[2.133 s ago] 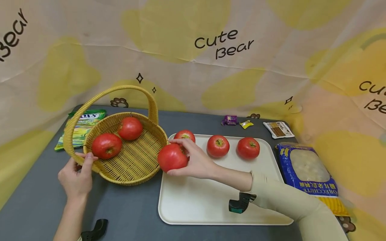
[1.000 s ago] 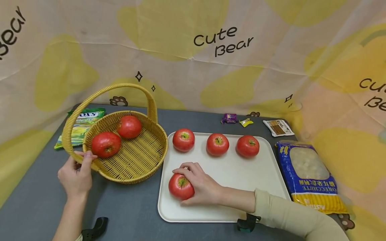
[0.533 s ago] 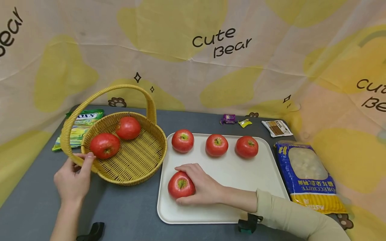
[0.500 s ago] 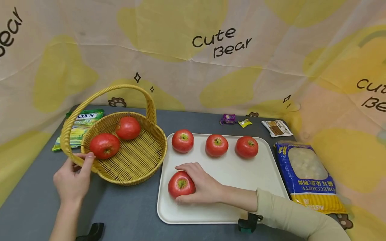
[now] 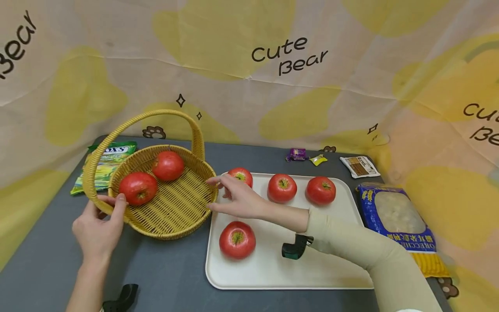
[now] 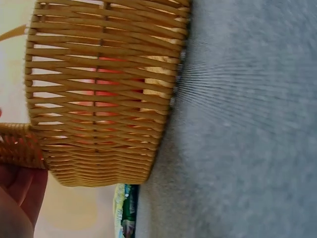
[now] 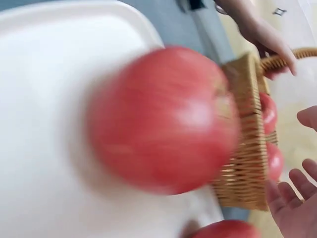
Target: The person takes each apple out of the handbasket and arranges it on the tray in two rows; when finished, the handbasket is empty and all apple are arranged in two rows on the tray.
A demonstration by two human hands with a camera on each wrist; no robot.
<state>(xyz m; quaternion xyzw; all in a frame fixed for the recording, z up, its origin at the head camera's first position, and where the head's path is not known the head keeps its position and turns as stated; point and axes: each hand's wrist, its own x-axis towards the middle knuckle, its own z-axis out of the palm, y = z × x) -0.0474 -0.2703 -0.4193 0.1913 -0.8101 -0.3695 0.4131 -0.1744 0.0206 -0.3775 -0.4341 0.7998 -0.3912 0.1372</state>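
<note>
My left hand (image 5: 97, 232) grips the foot of the handle on a yellow wicker basket (image 5: 183, 201), which holds two red apples (image 5: 138, 188). In the left wrist view, those fingers curl at the handle beside the woven wall. My right hand (image 5: 243, 199) hovers by the basket's right rim with its fingers spread and nothing in them. Below it, a red apple (image 5: 237, 239) stands stem end up at the front left of a white tray (image 5: 308, 271). Three more apples (image 5: 282, 188) line the tray's back; the right hand partly covers the leftmost.
A green candy bag (image 5: 107, 164) lies behind the basket on the left. Two small wrapped sweets (image 5: 297, 154) and a brown-and-white packet (image 5: 359, 167) sit along the back of the grey table (image 5: 167, 277). A blue pasta bag (image 5: 397, 216) lies right of the tray.
My right hand set the apple down at the tray's front left, let go of it, and moved up and left to the basket's rim. The left hand has stayed on the handle.
</note>
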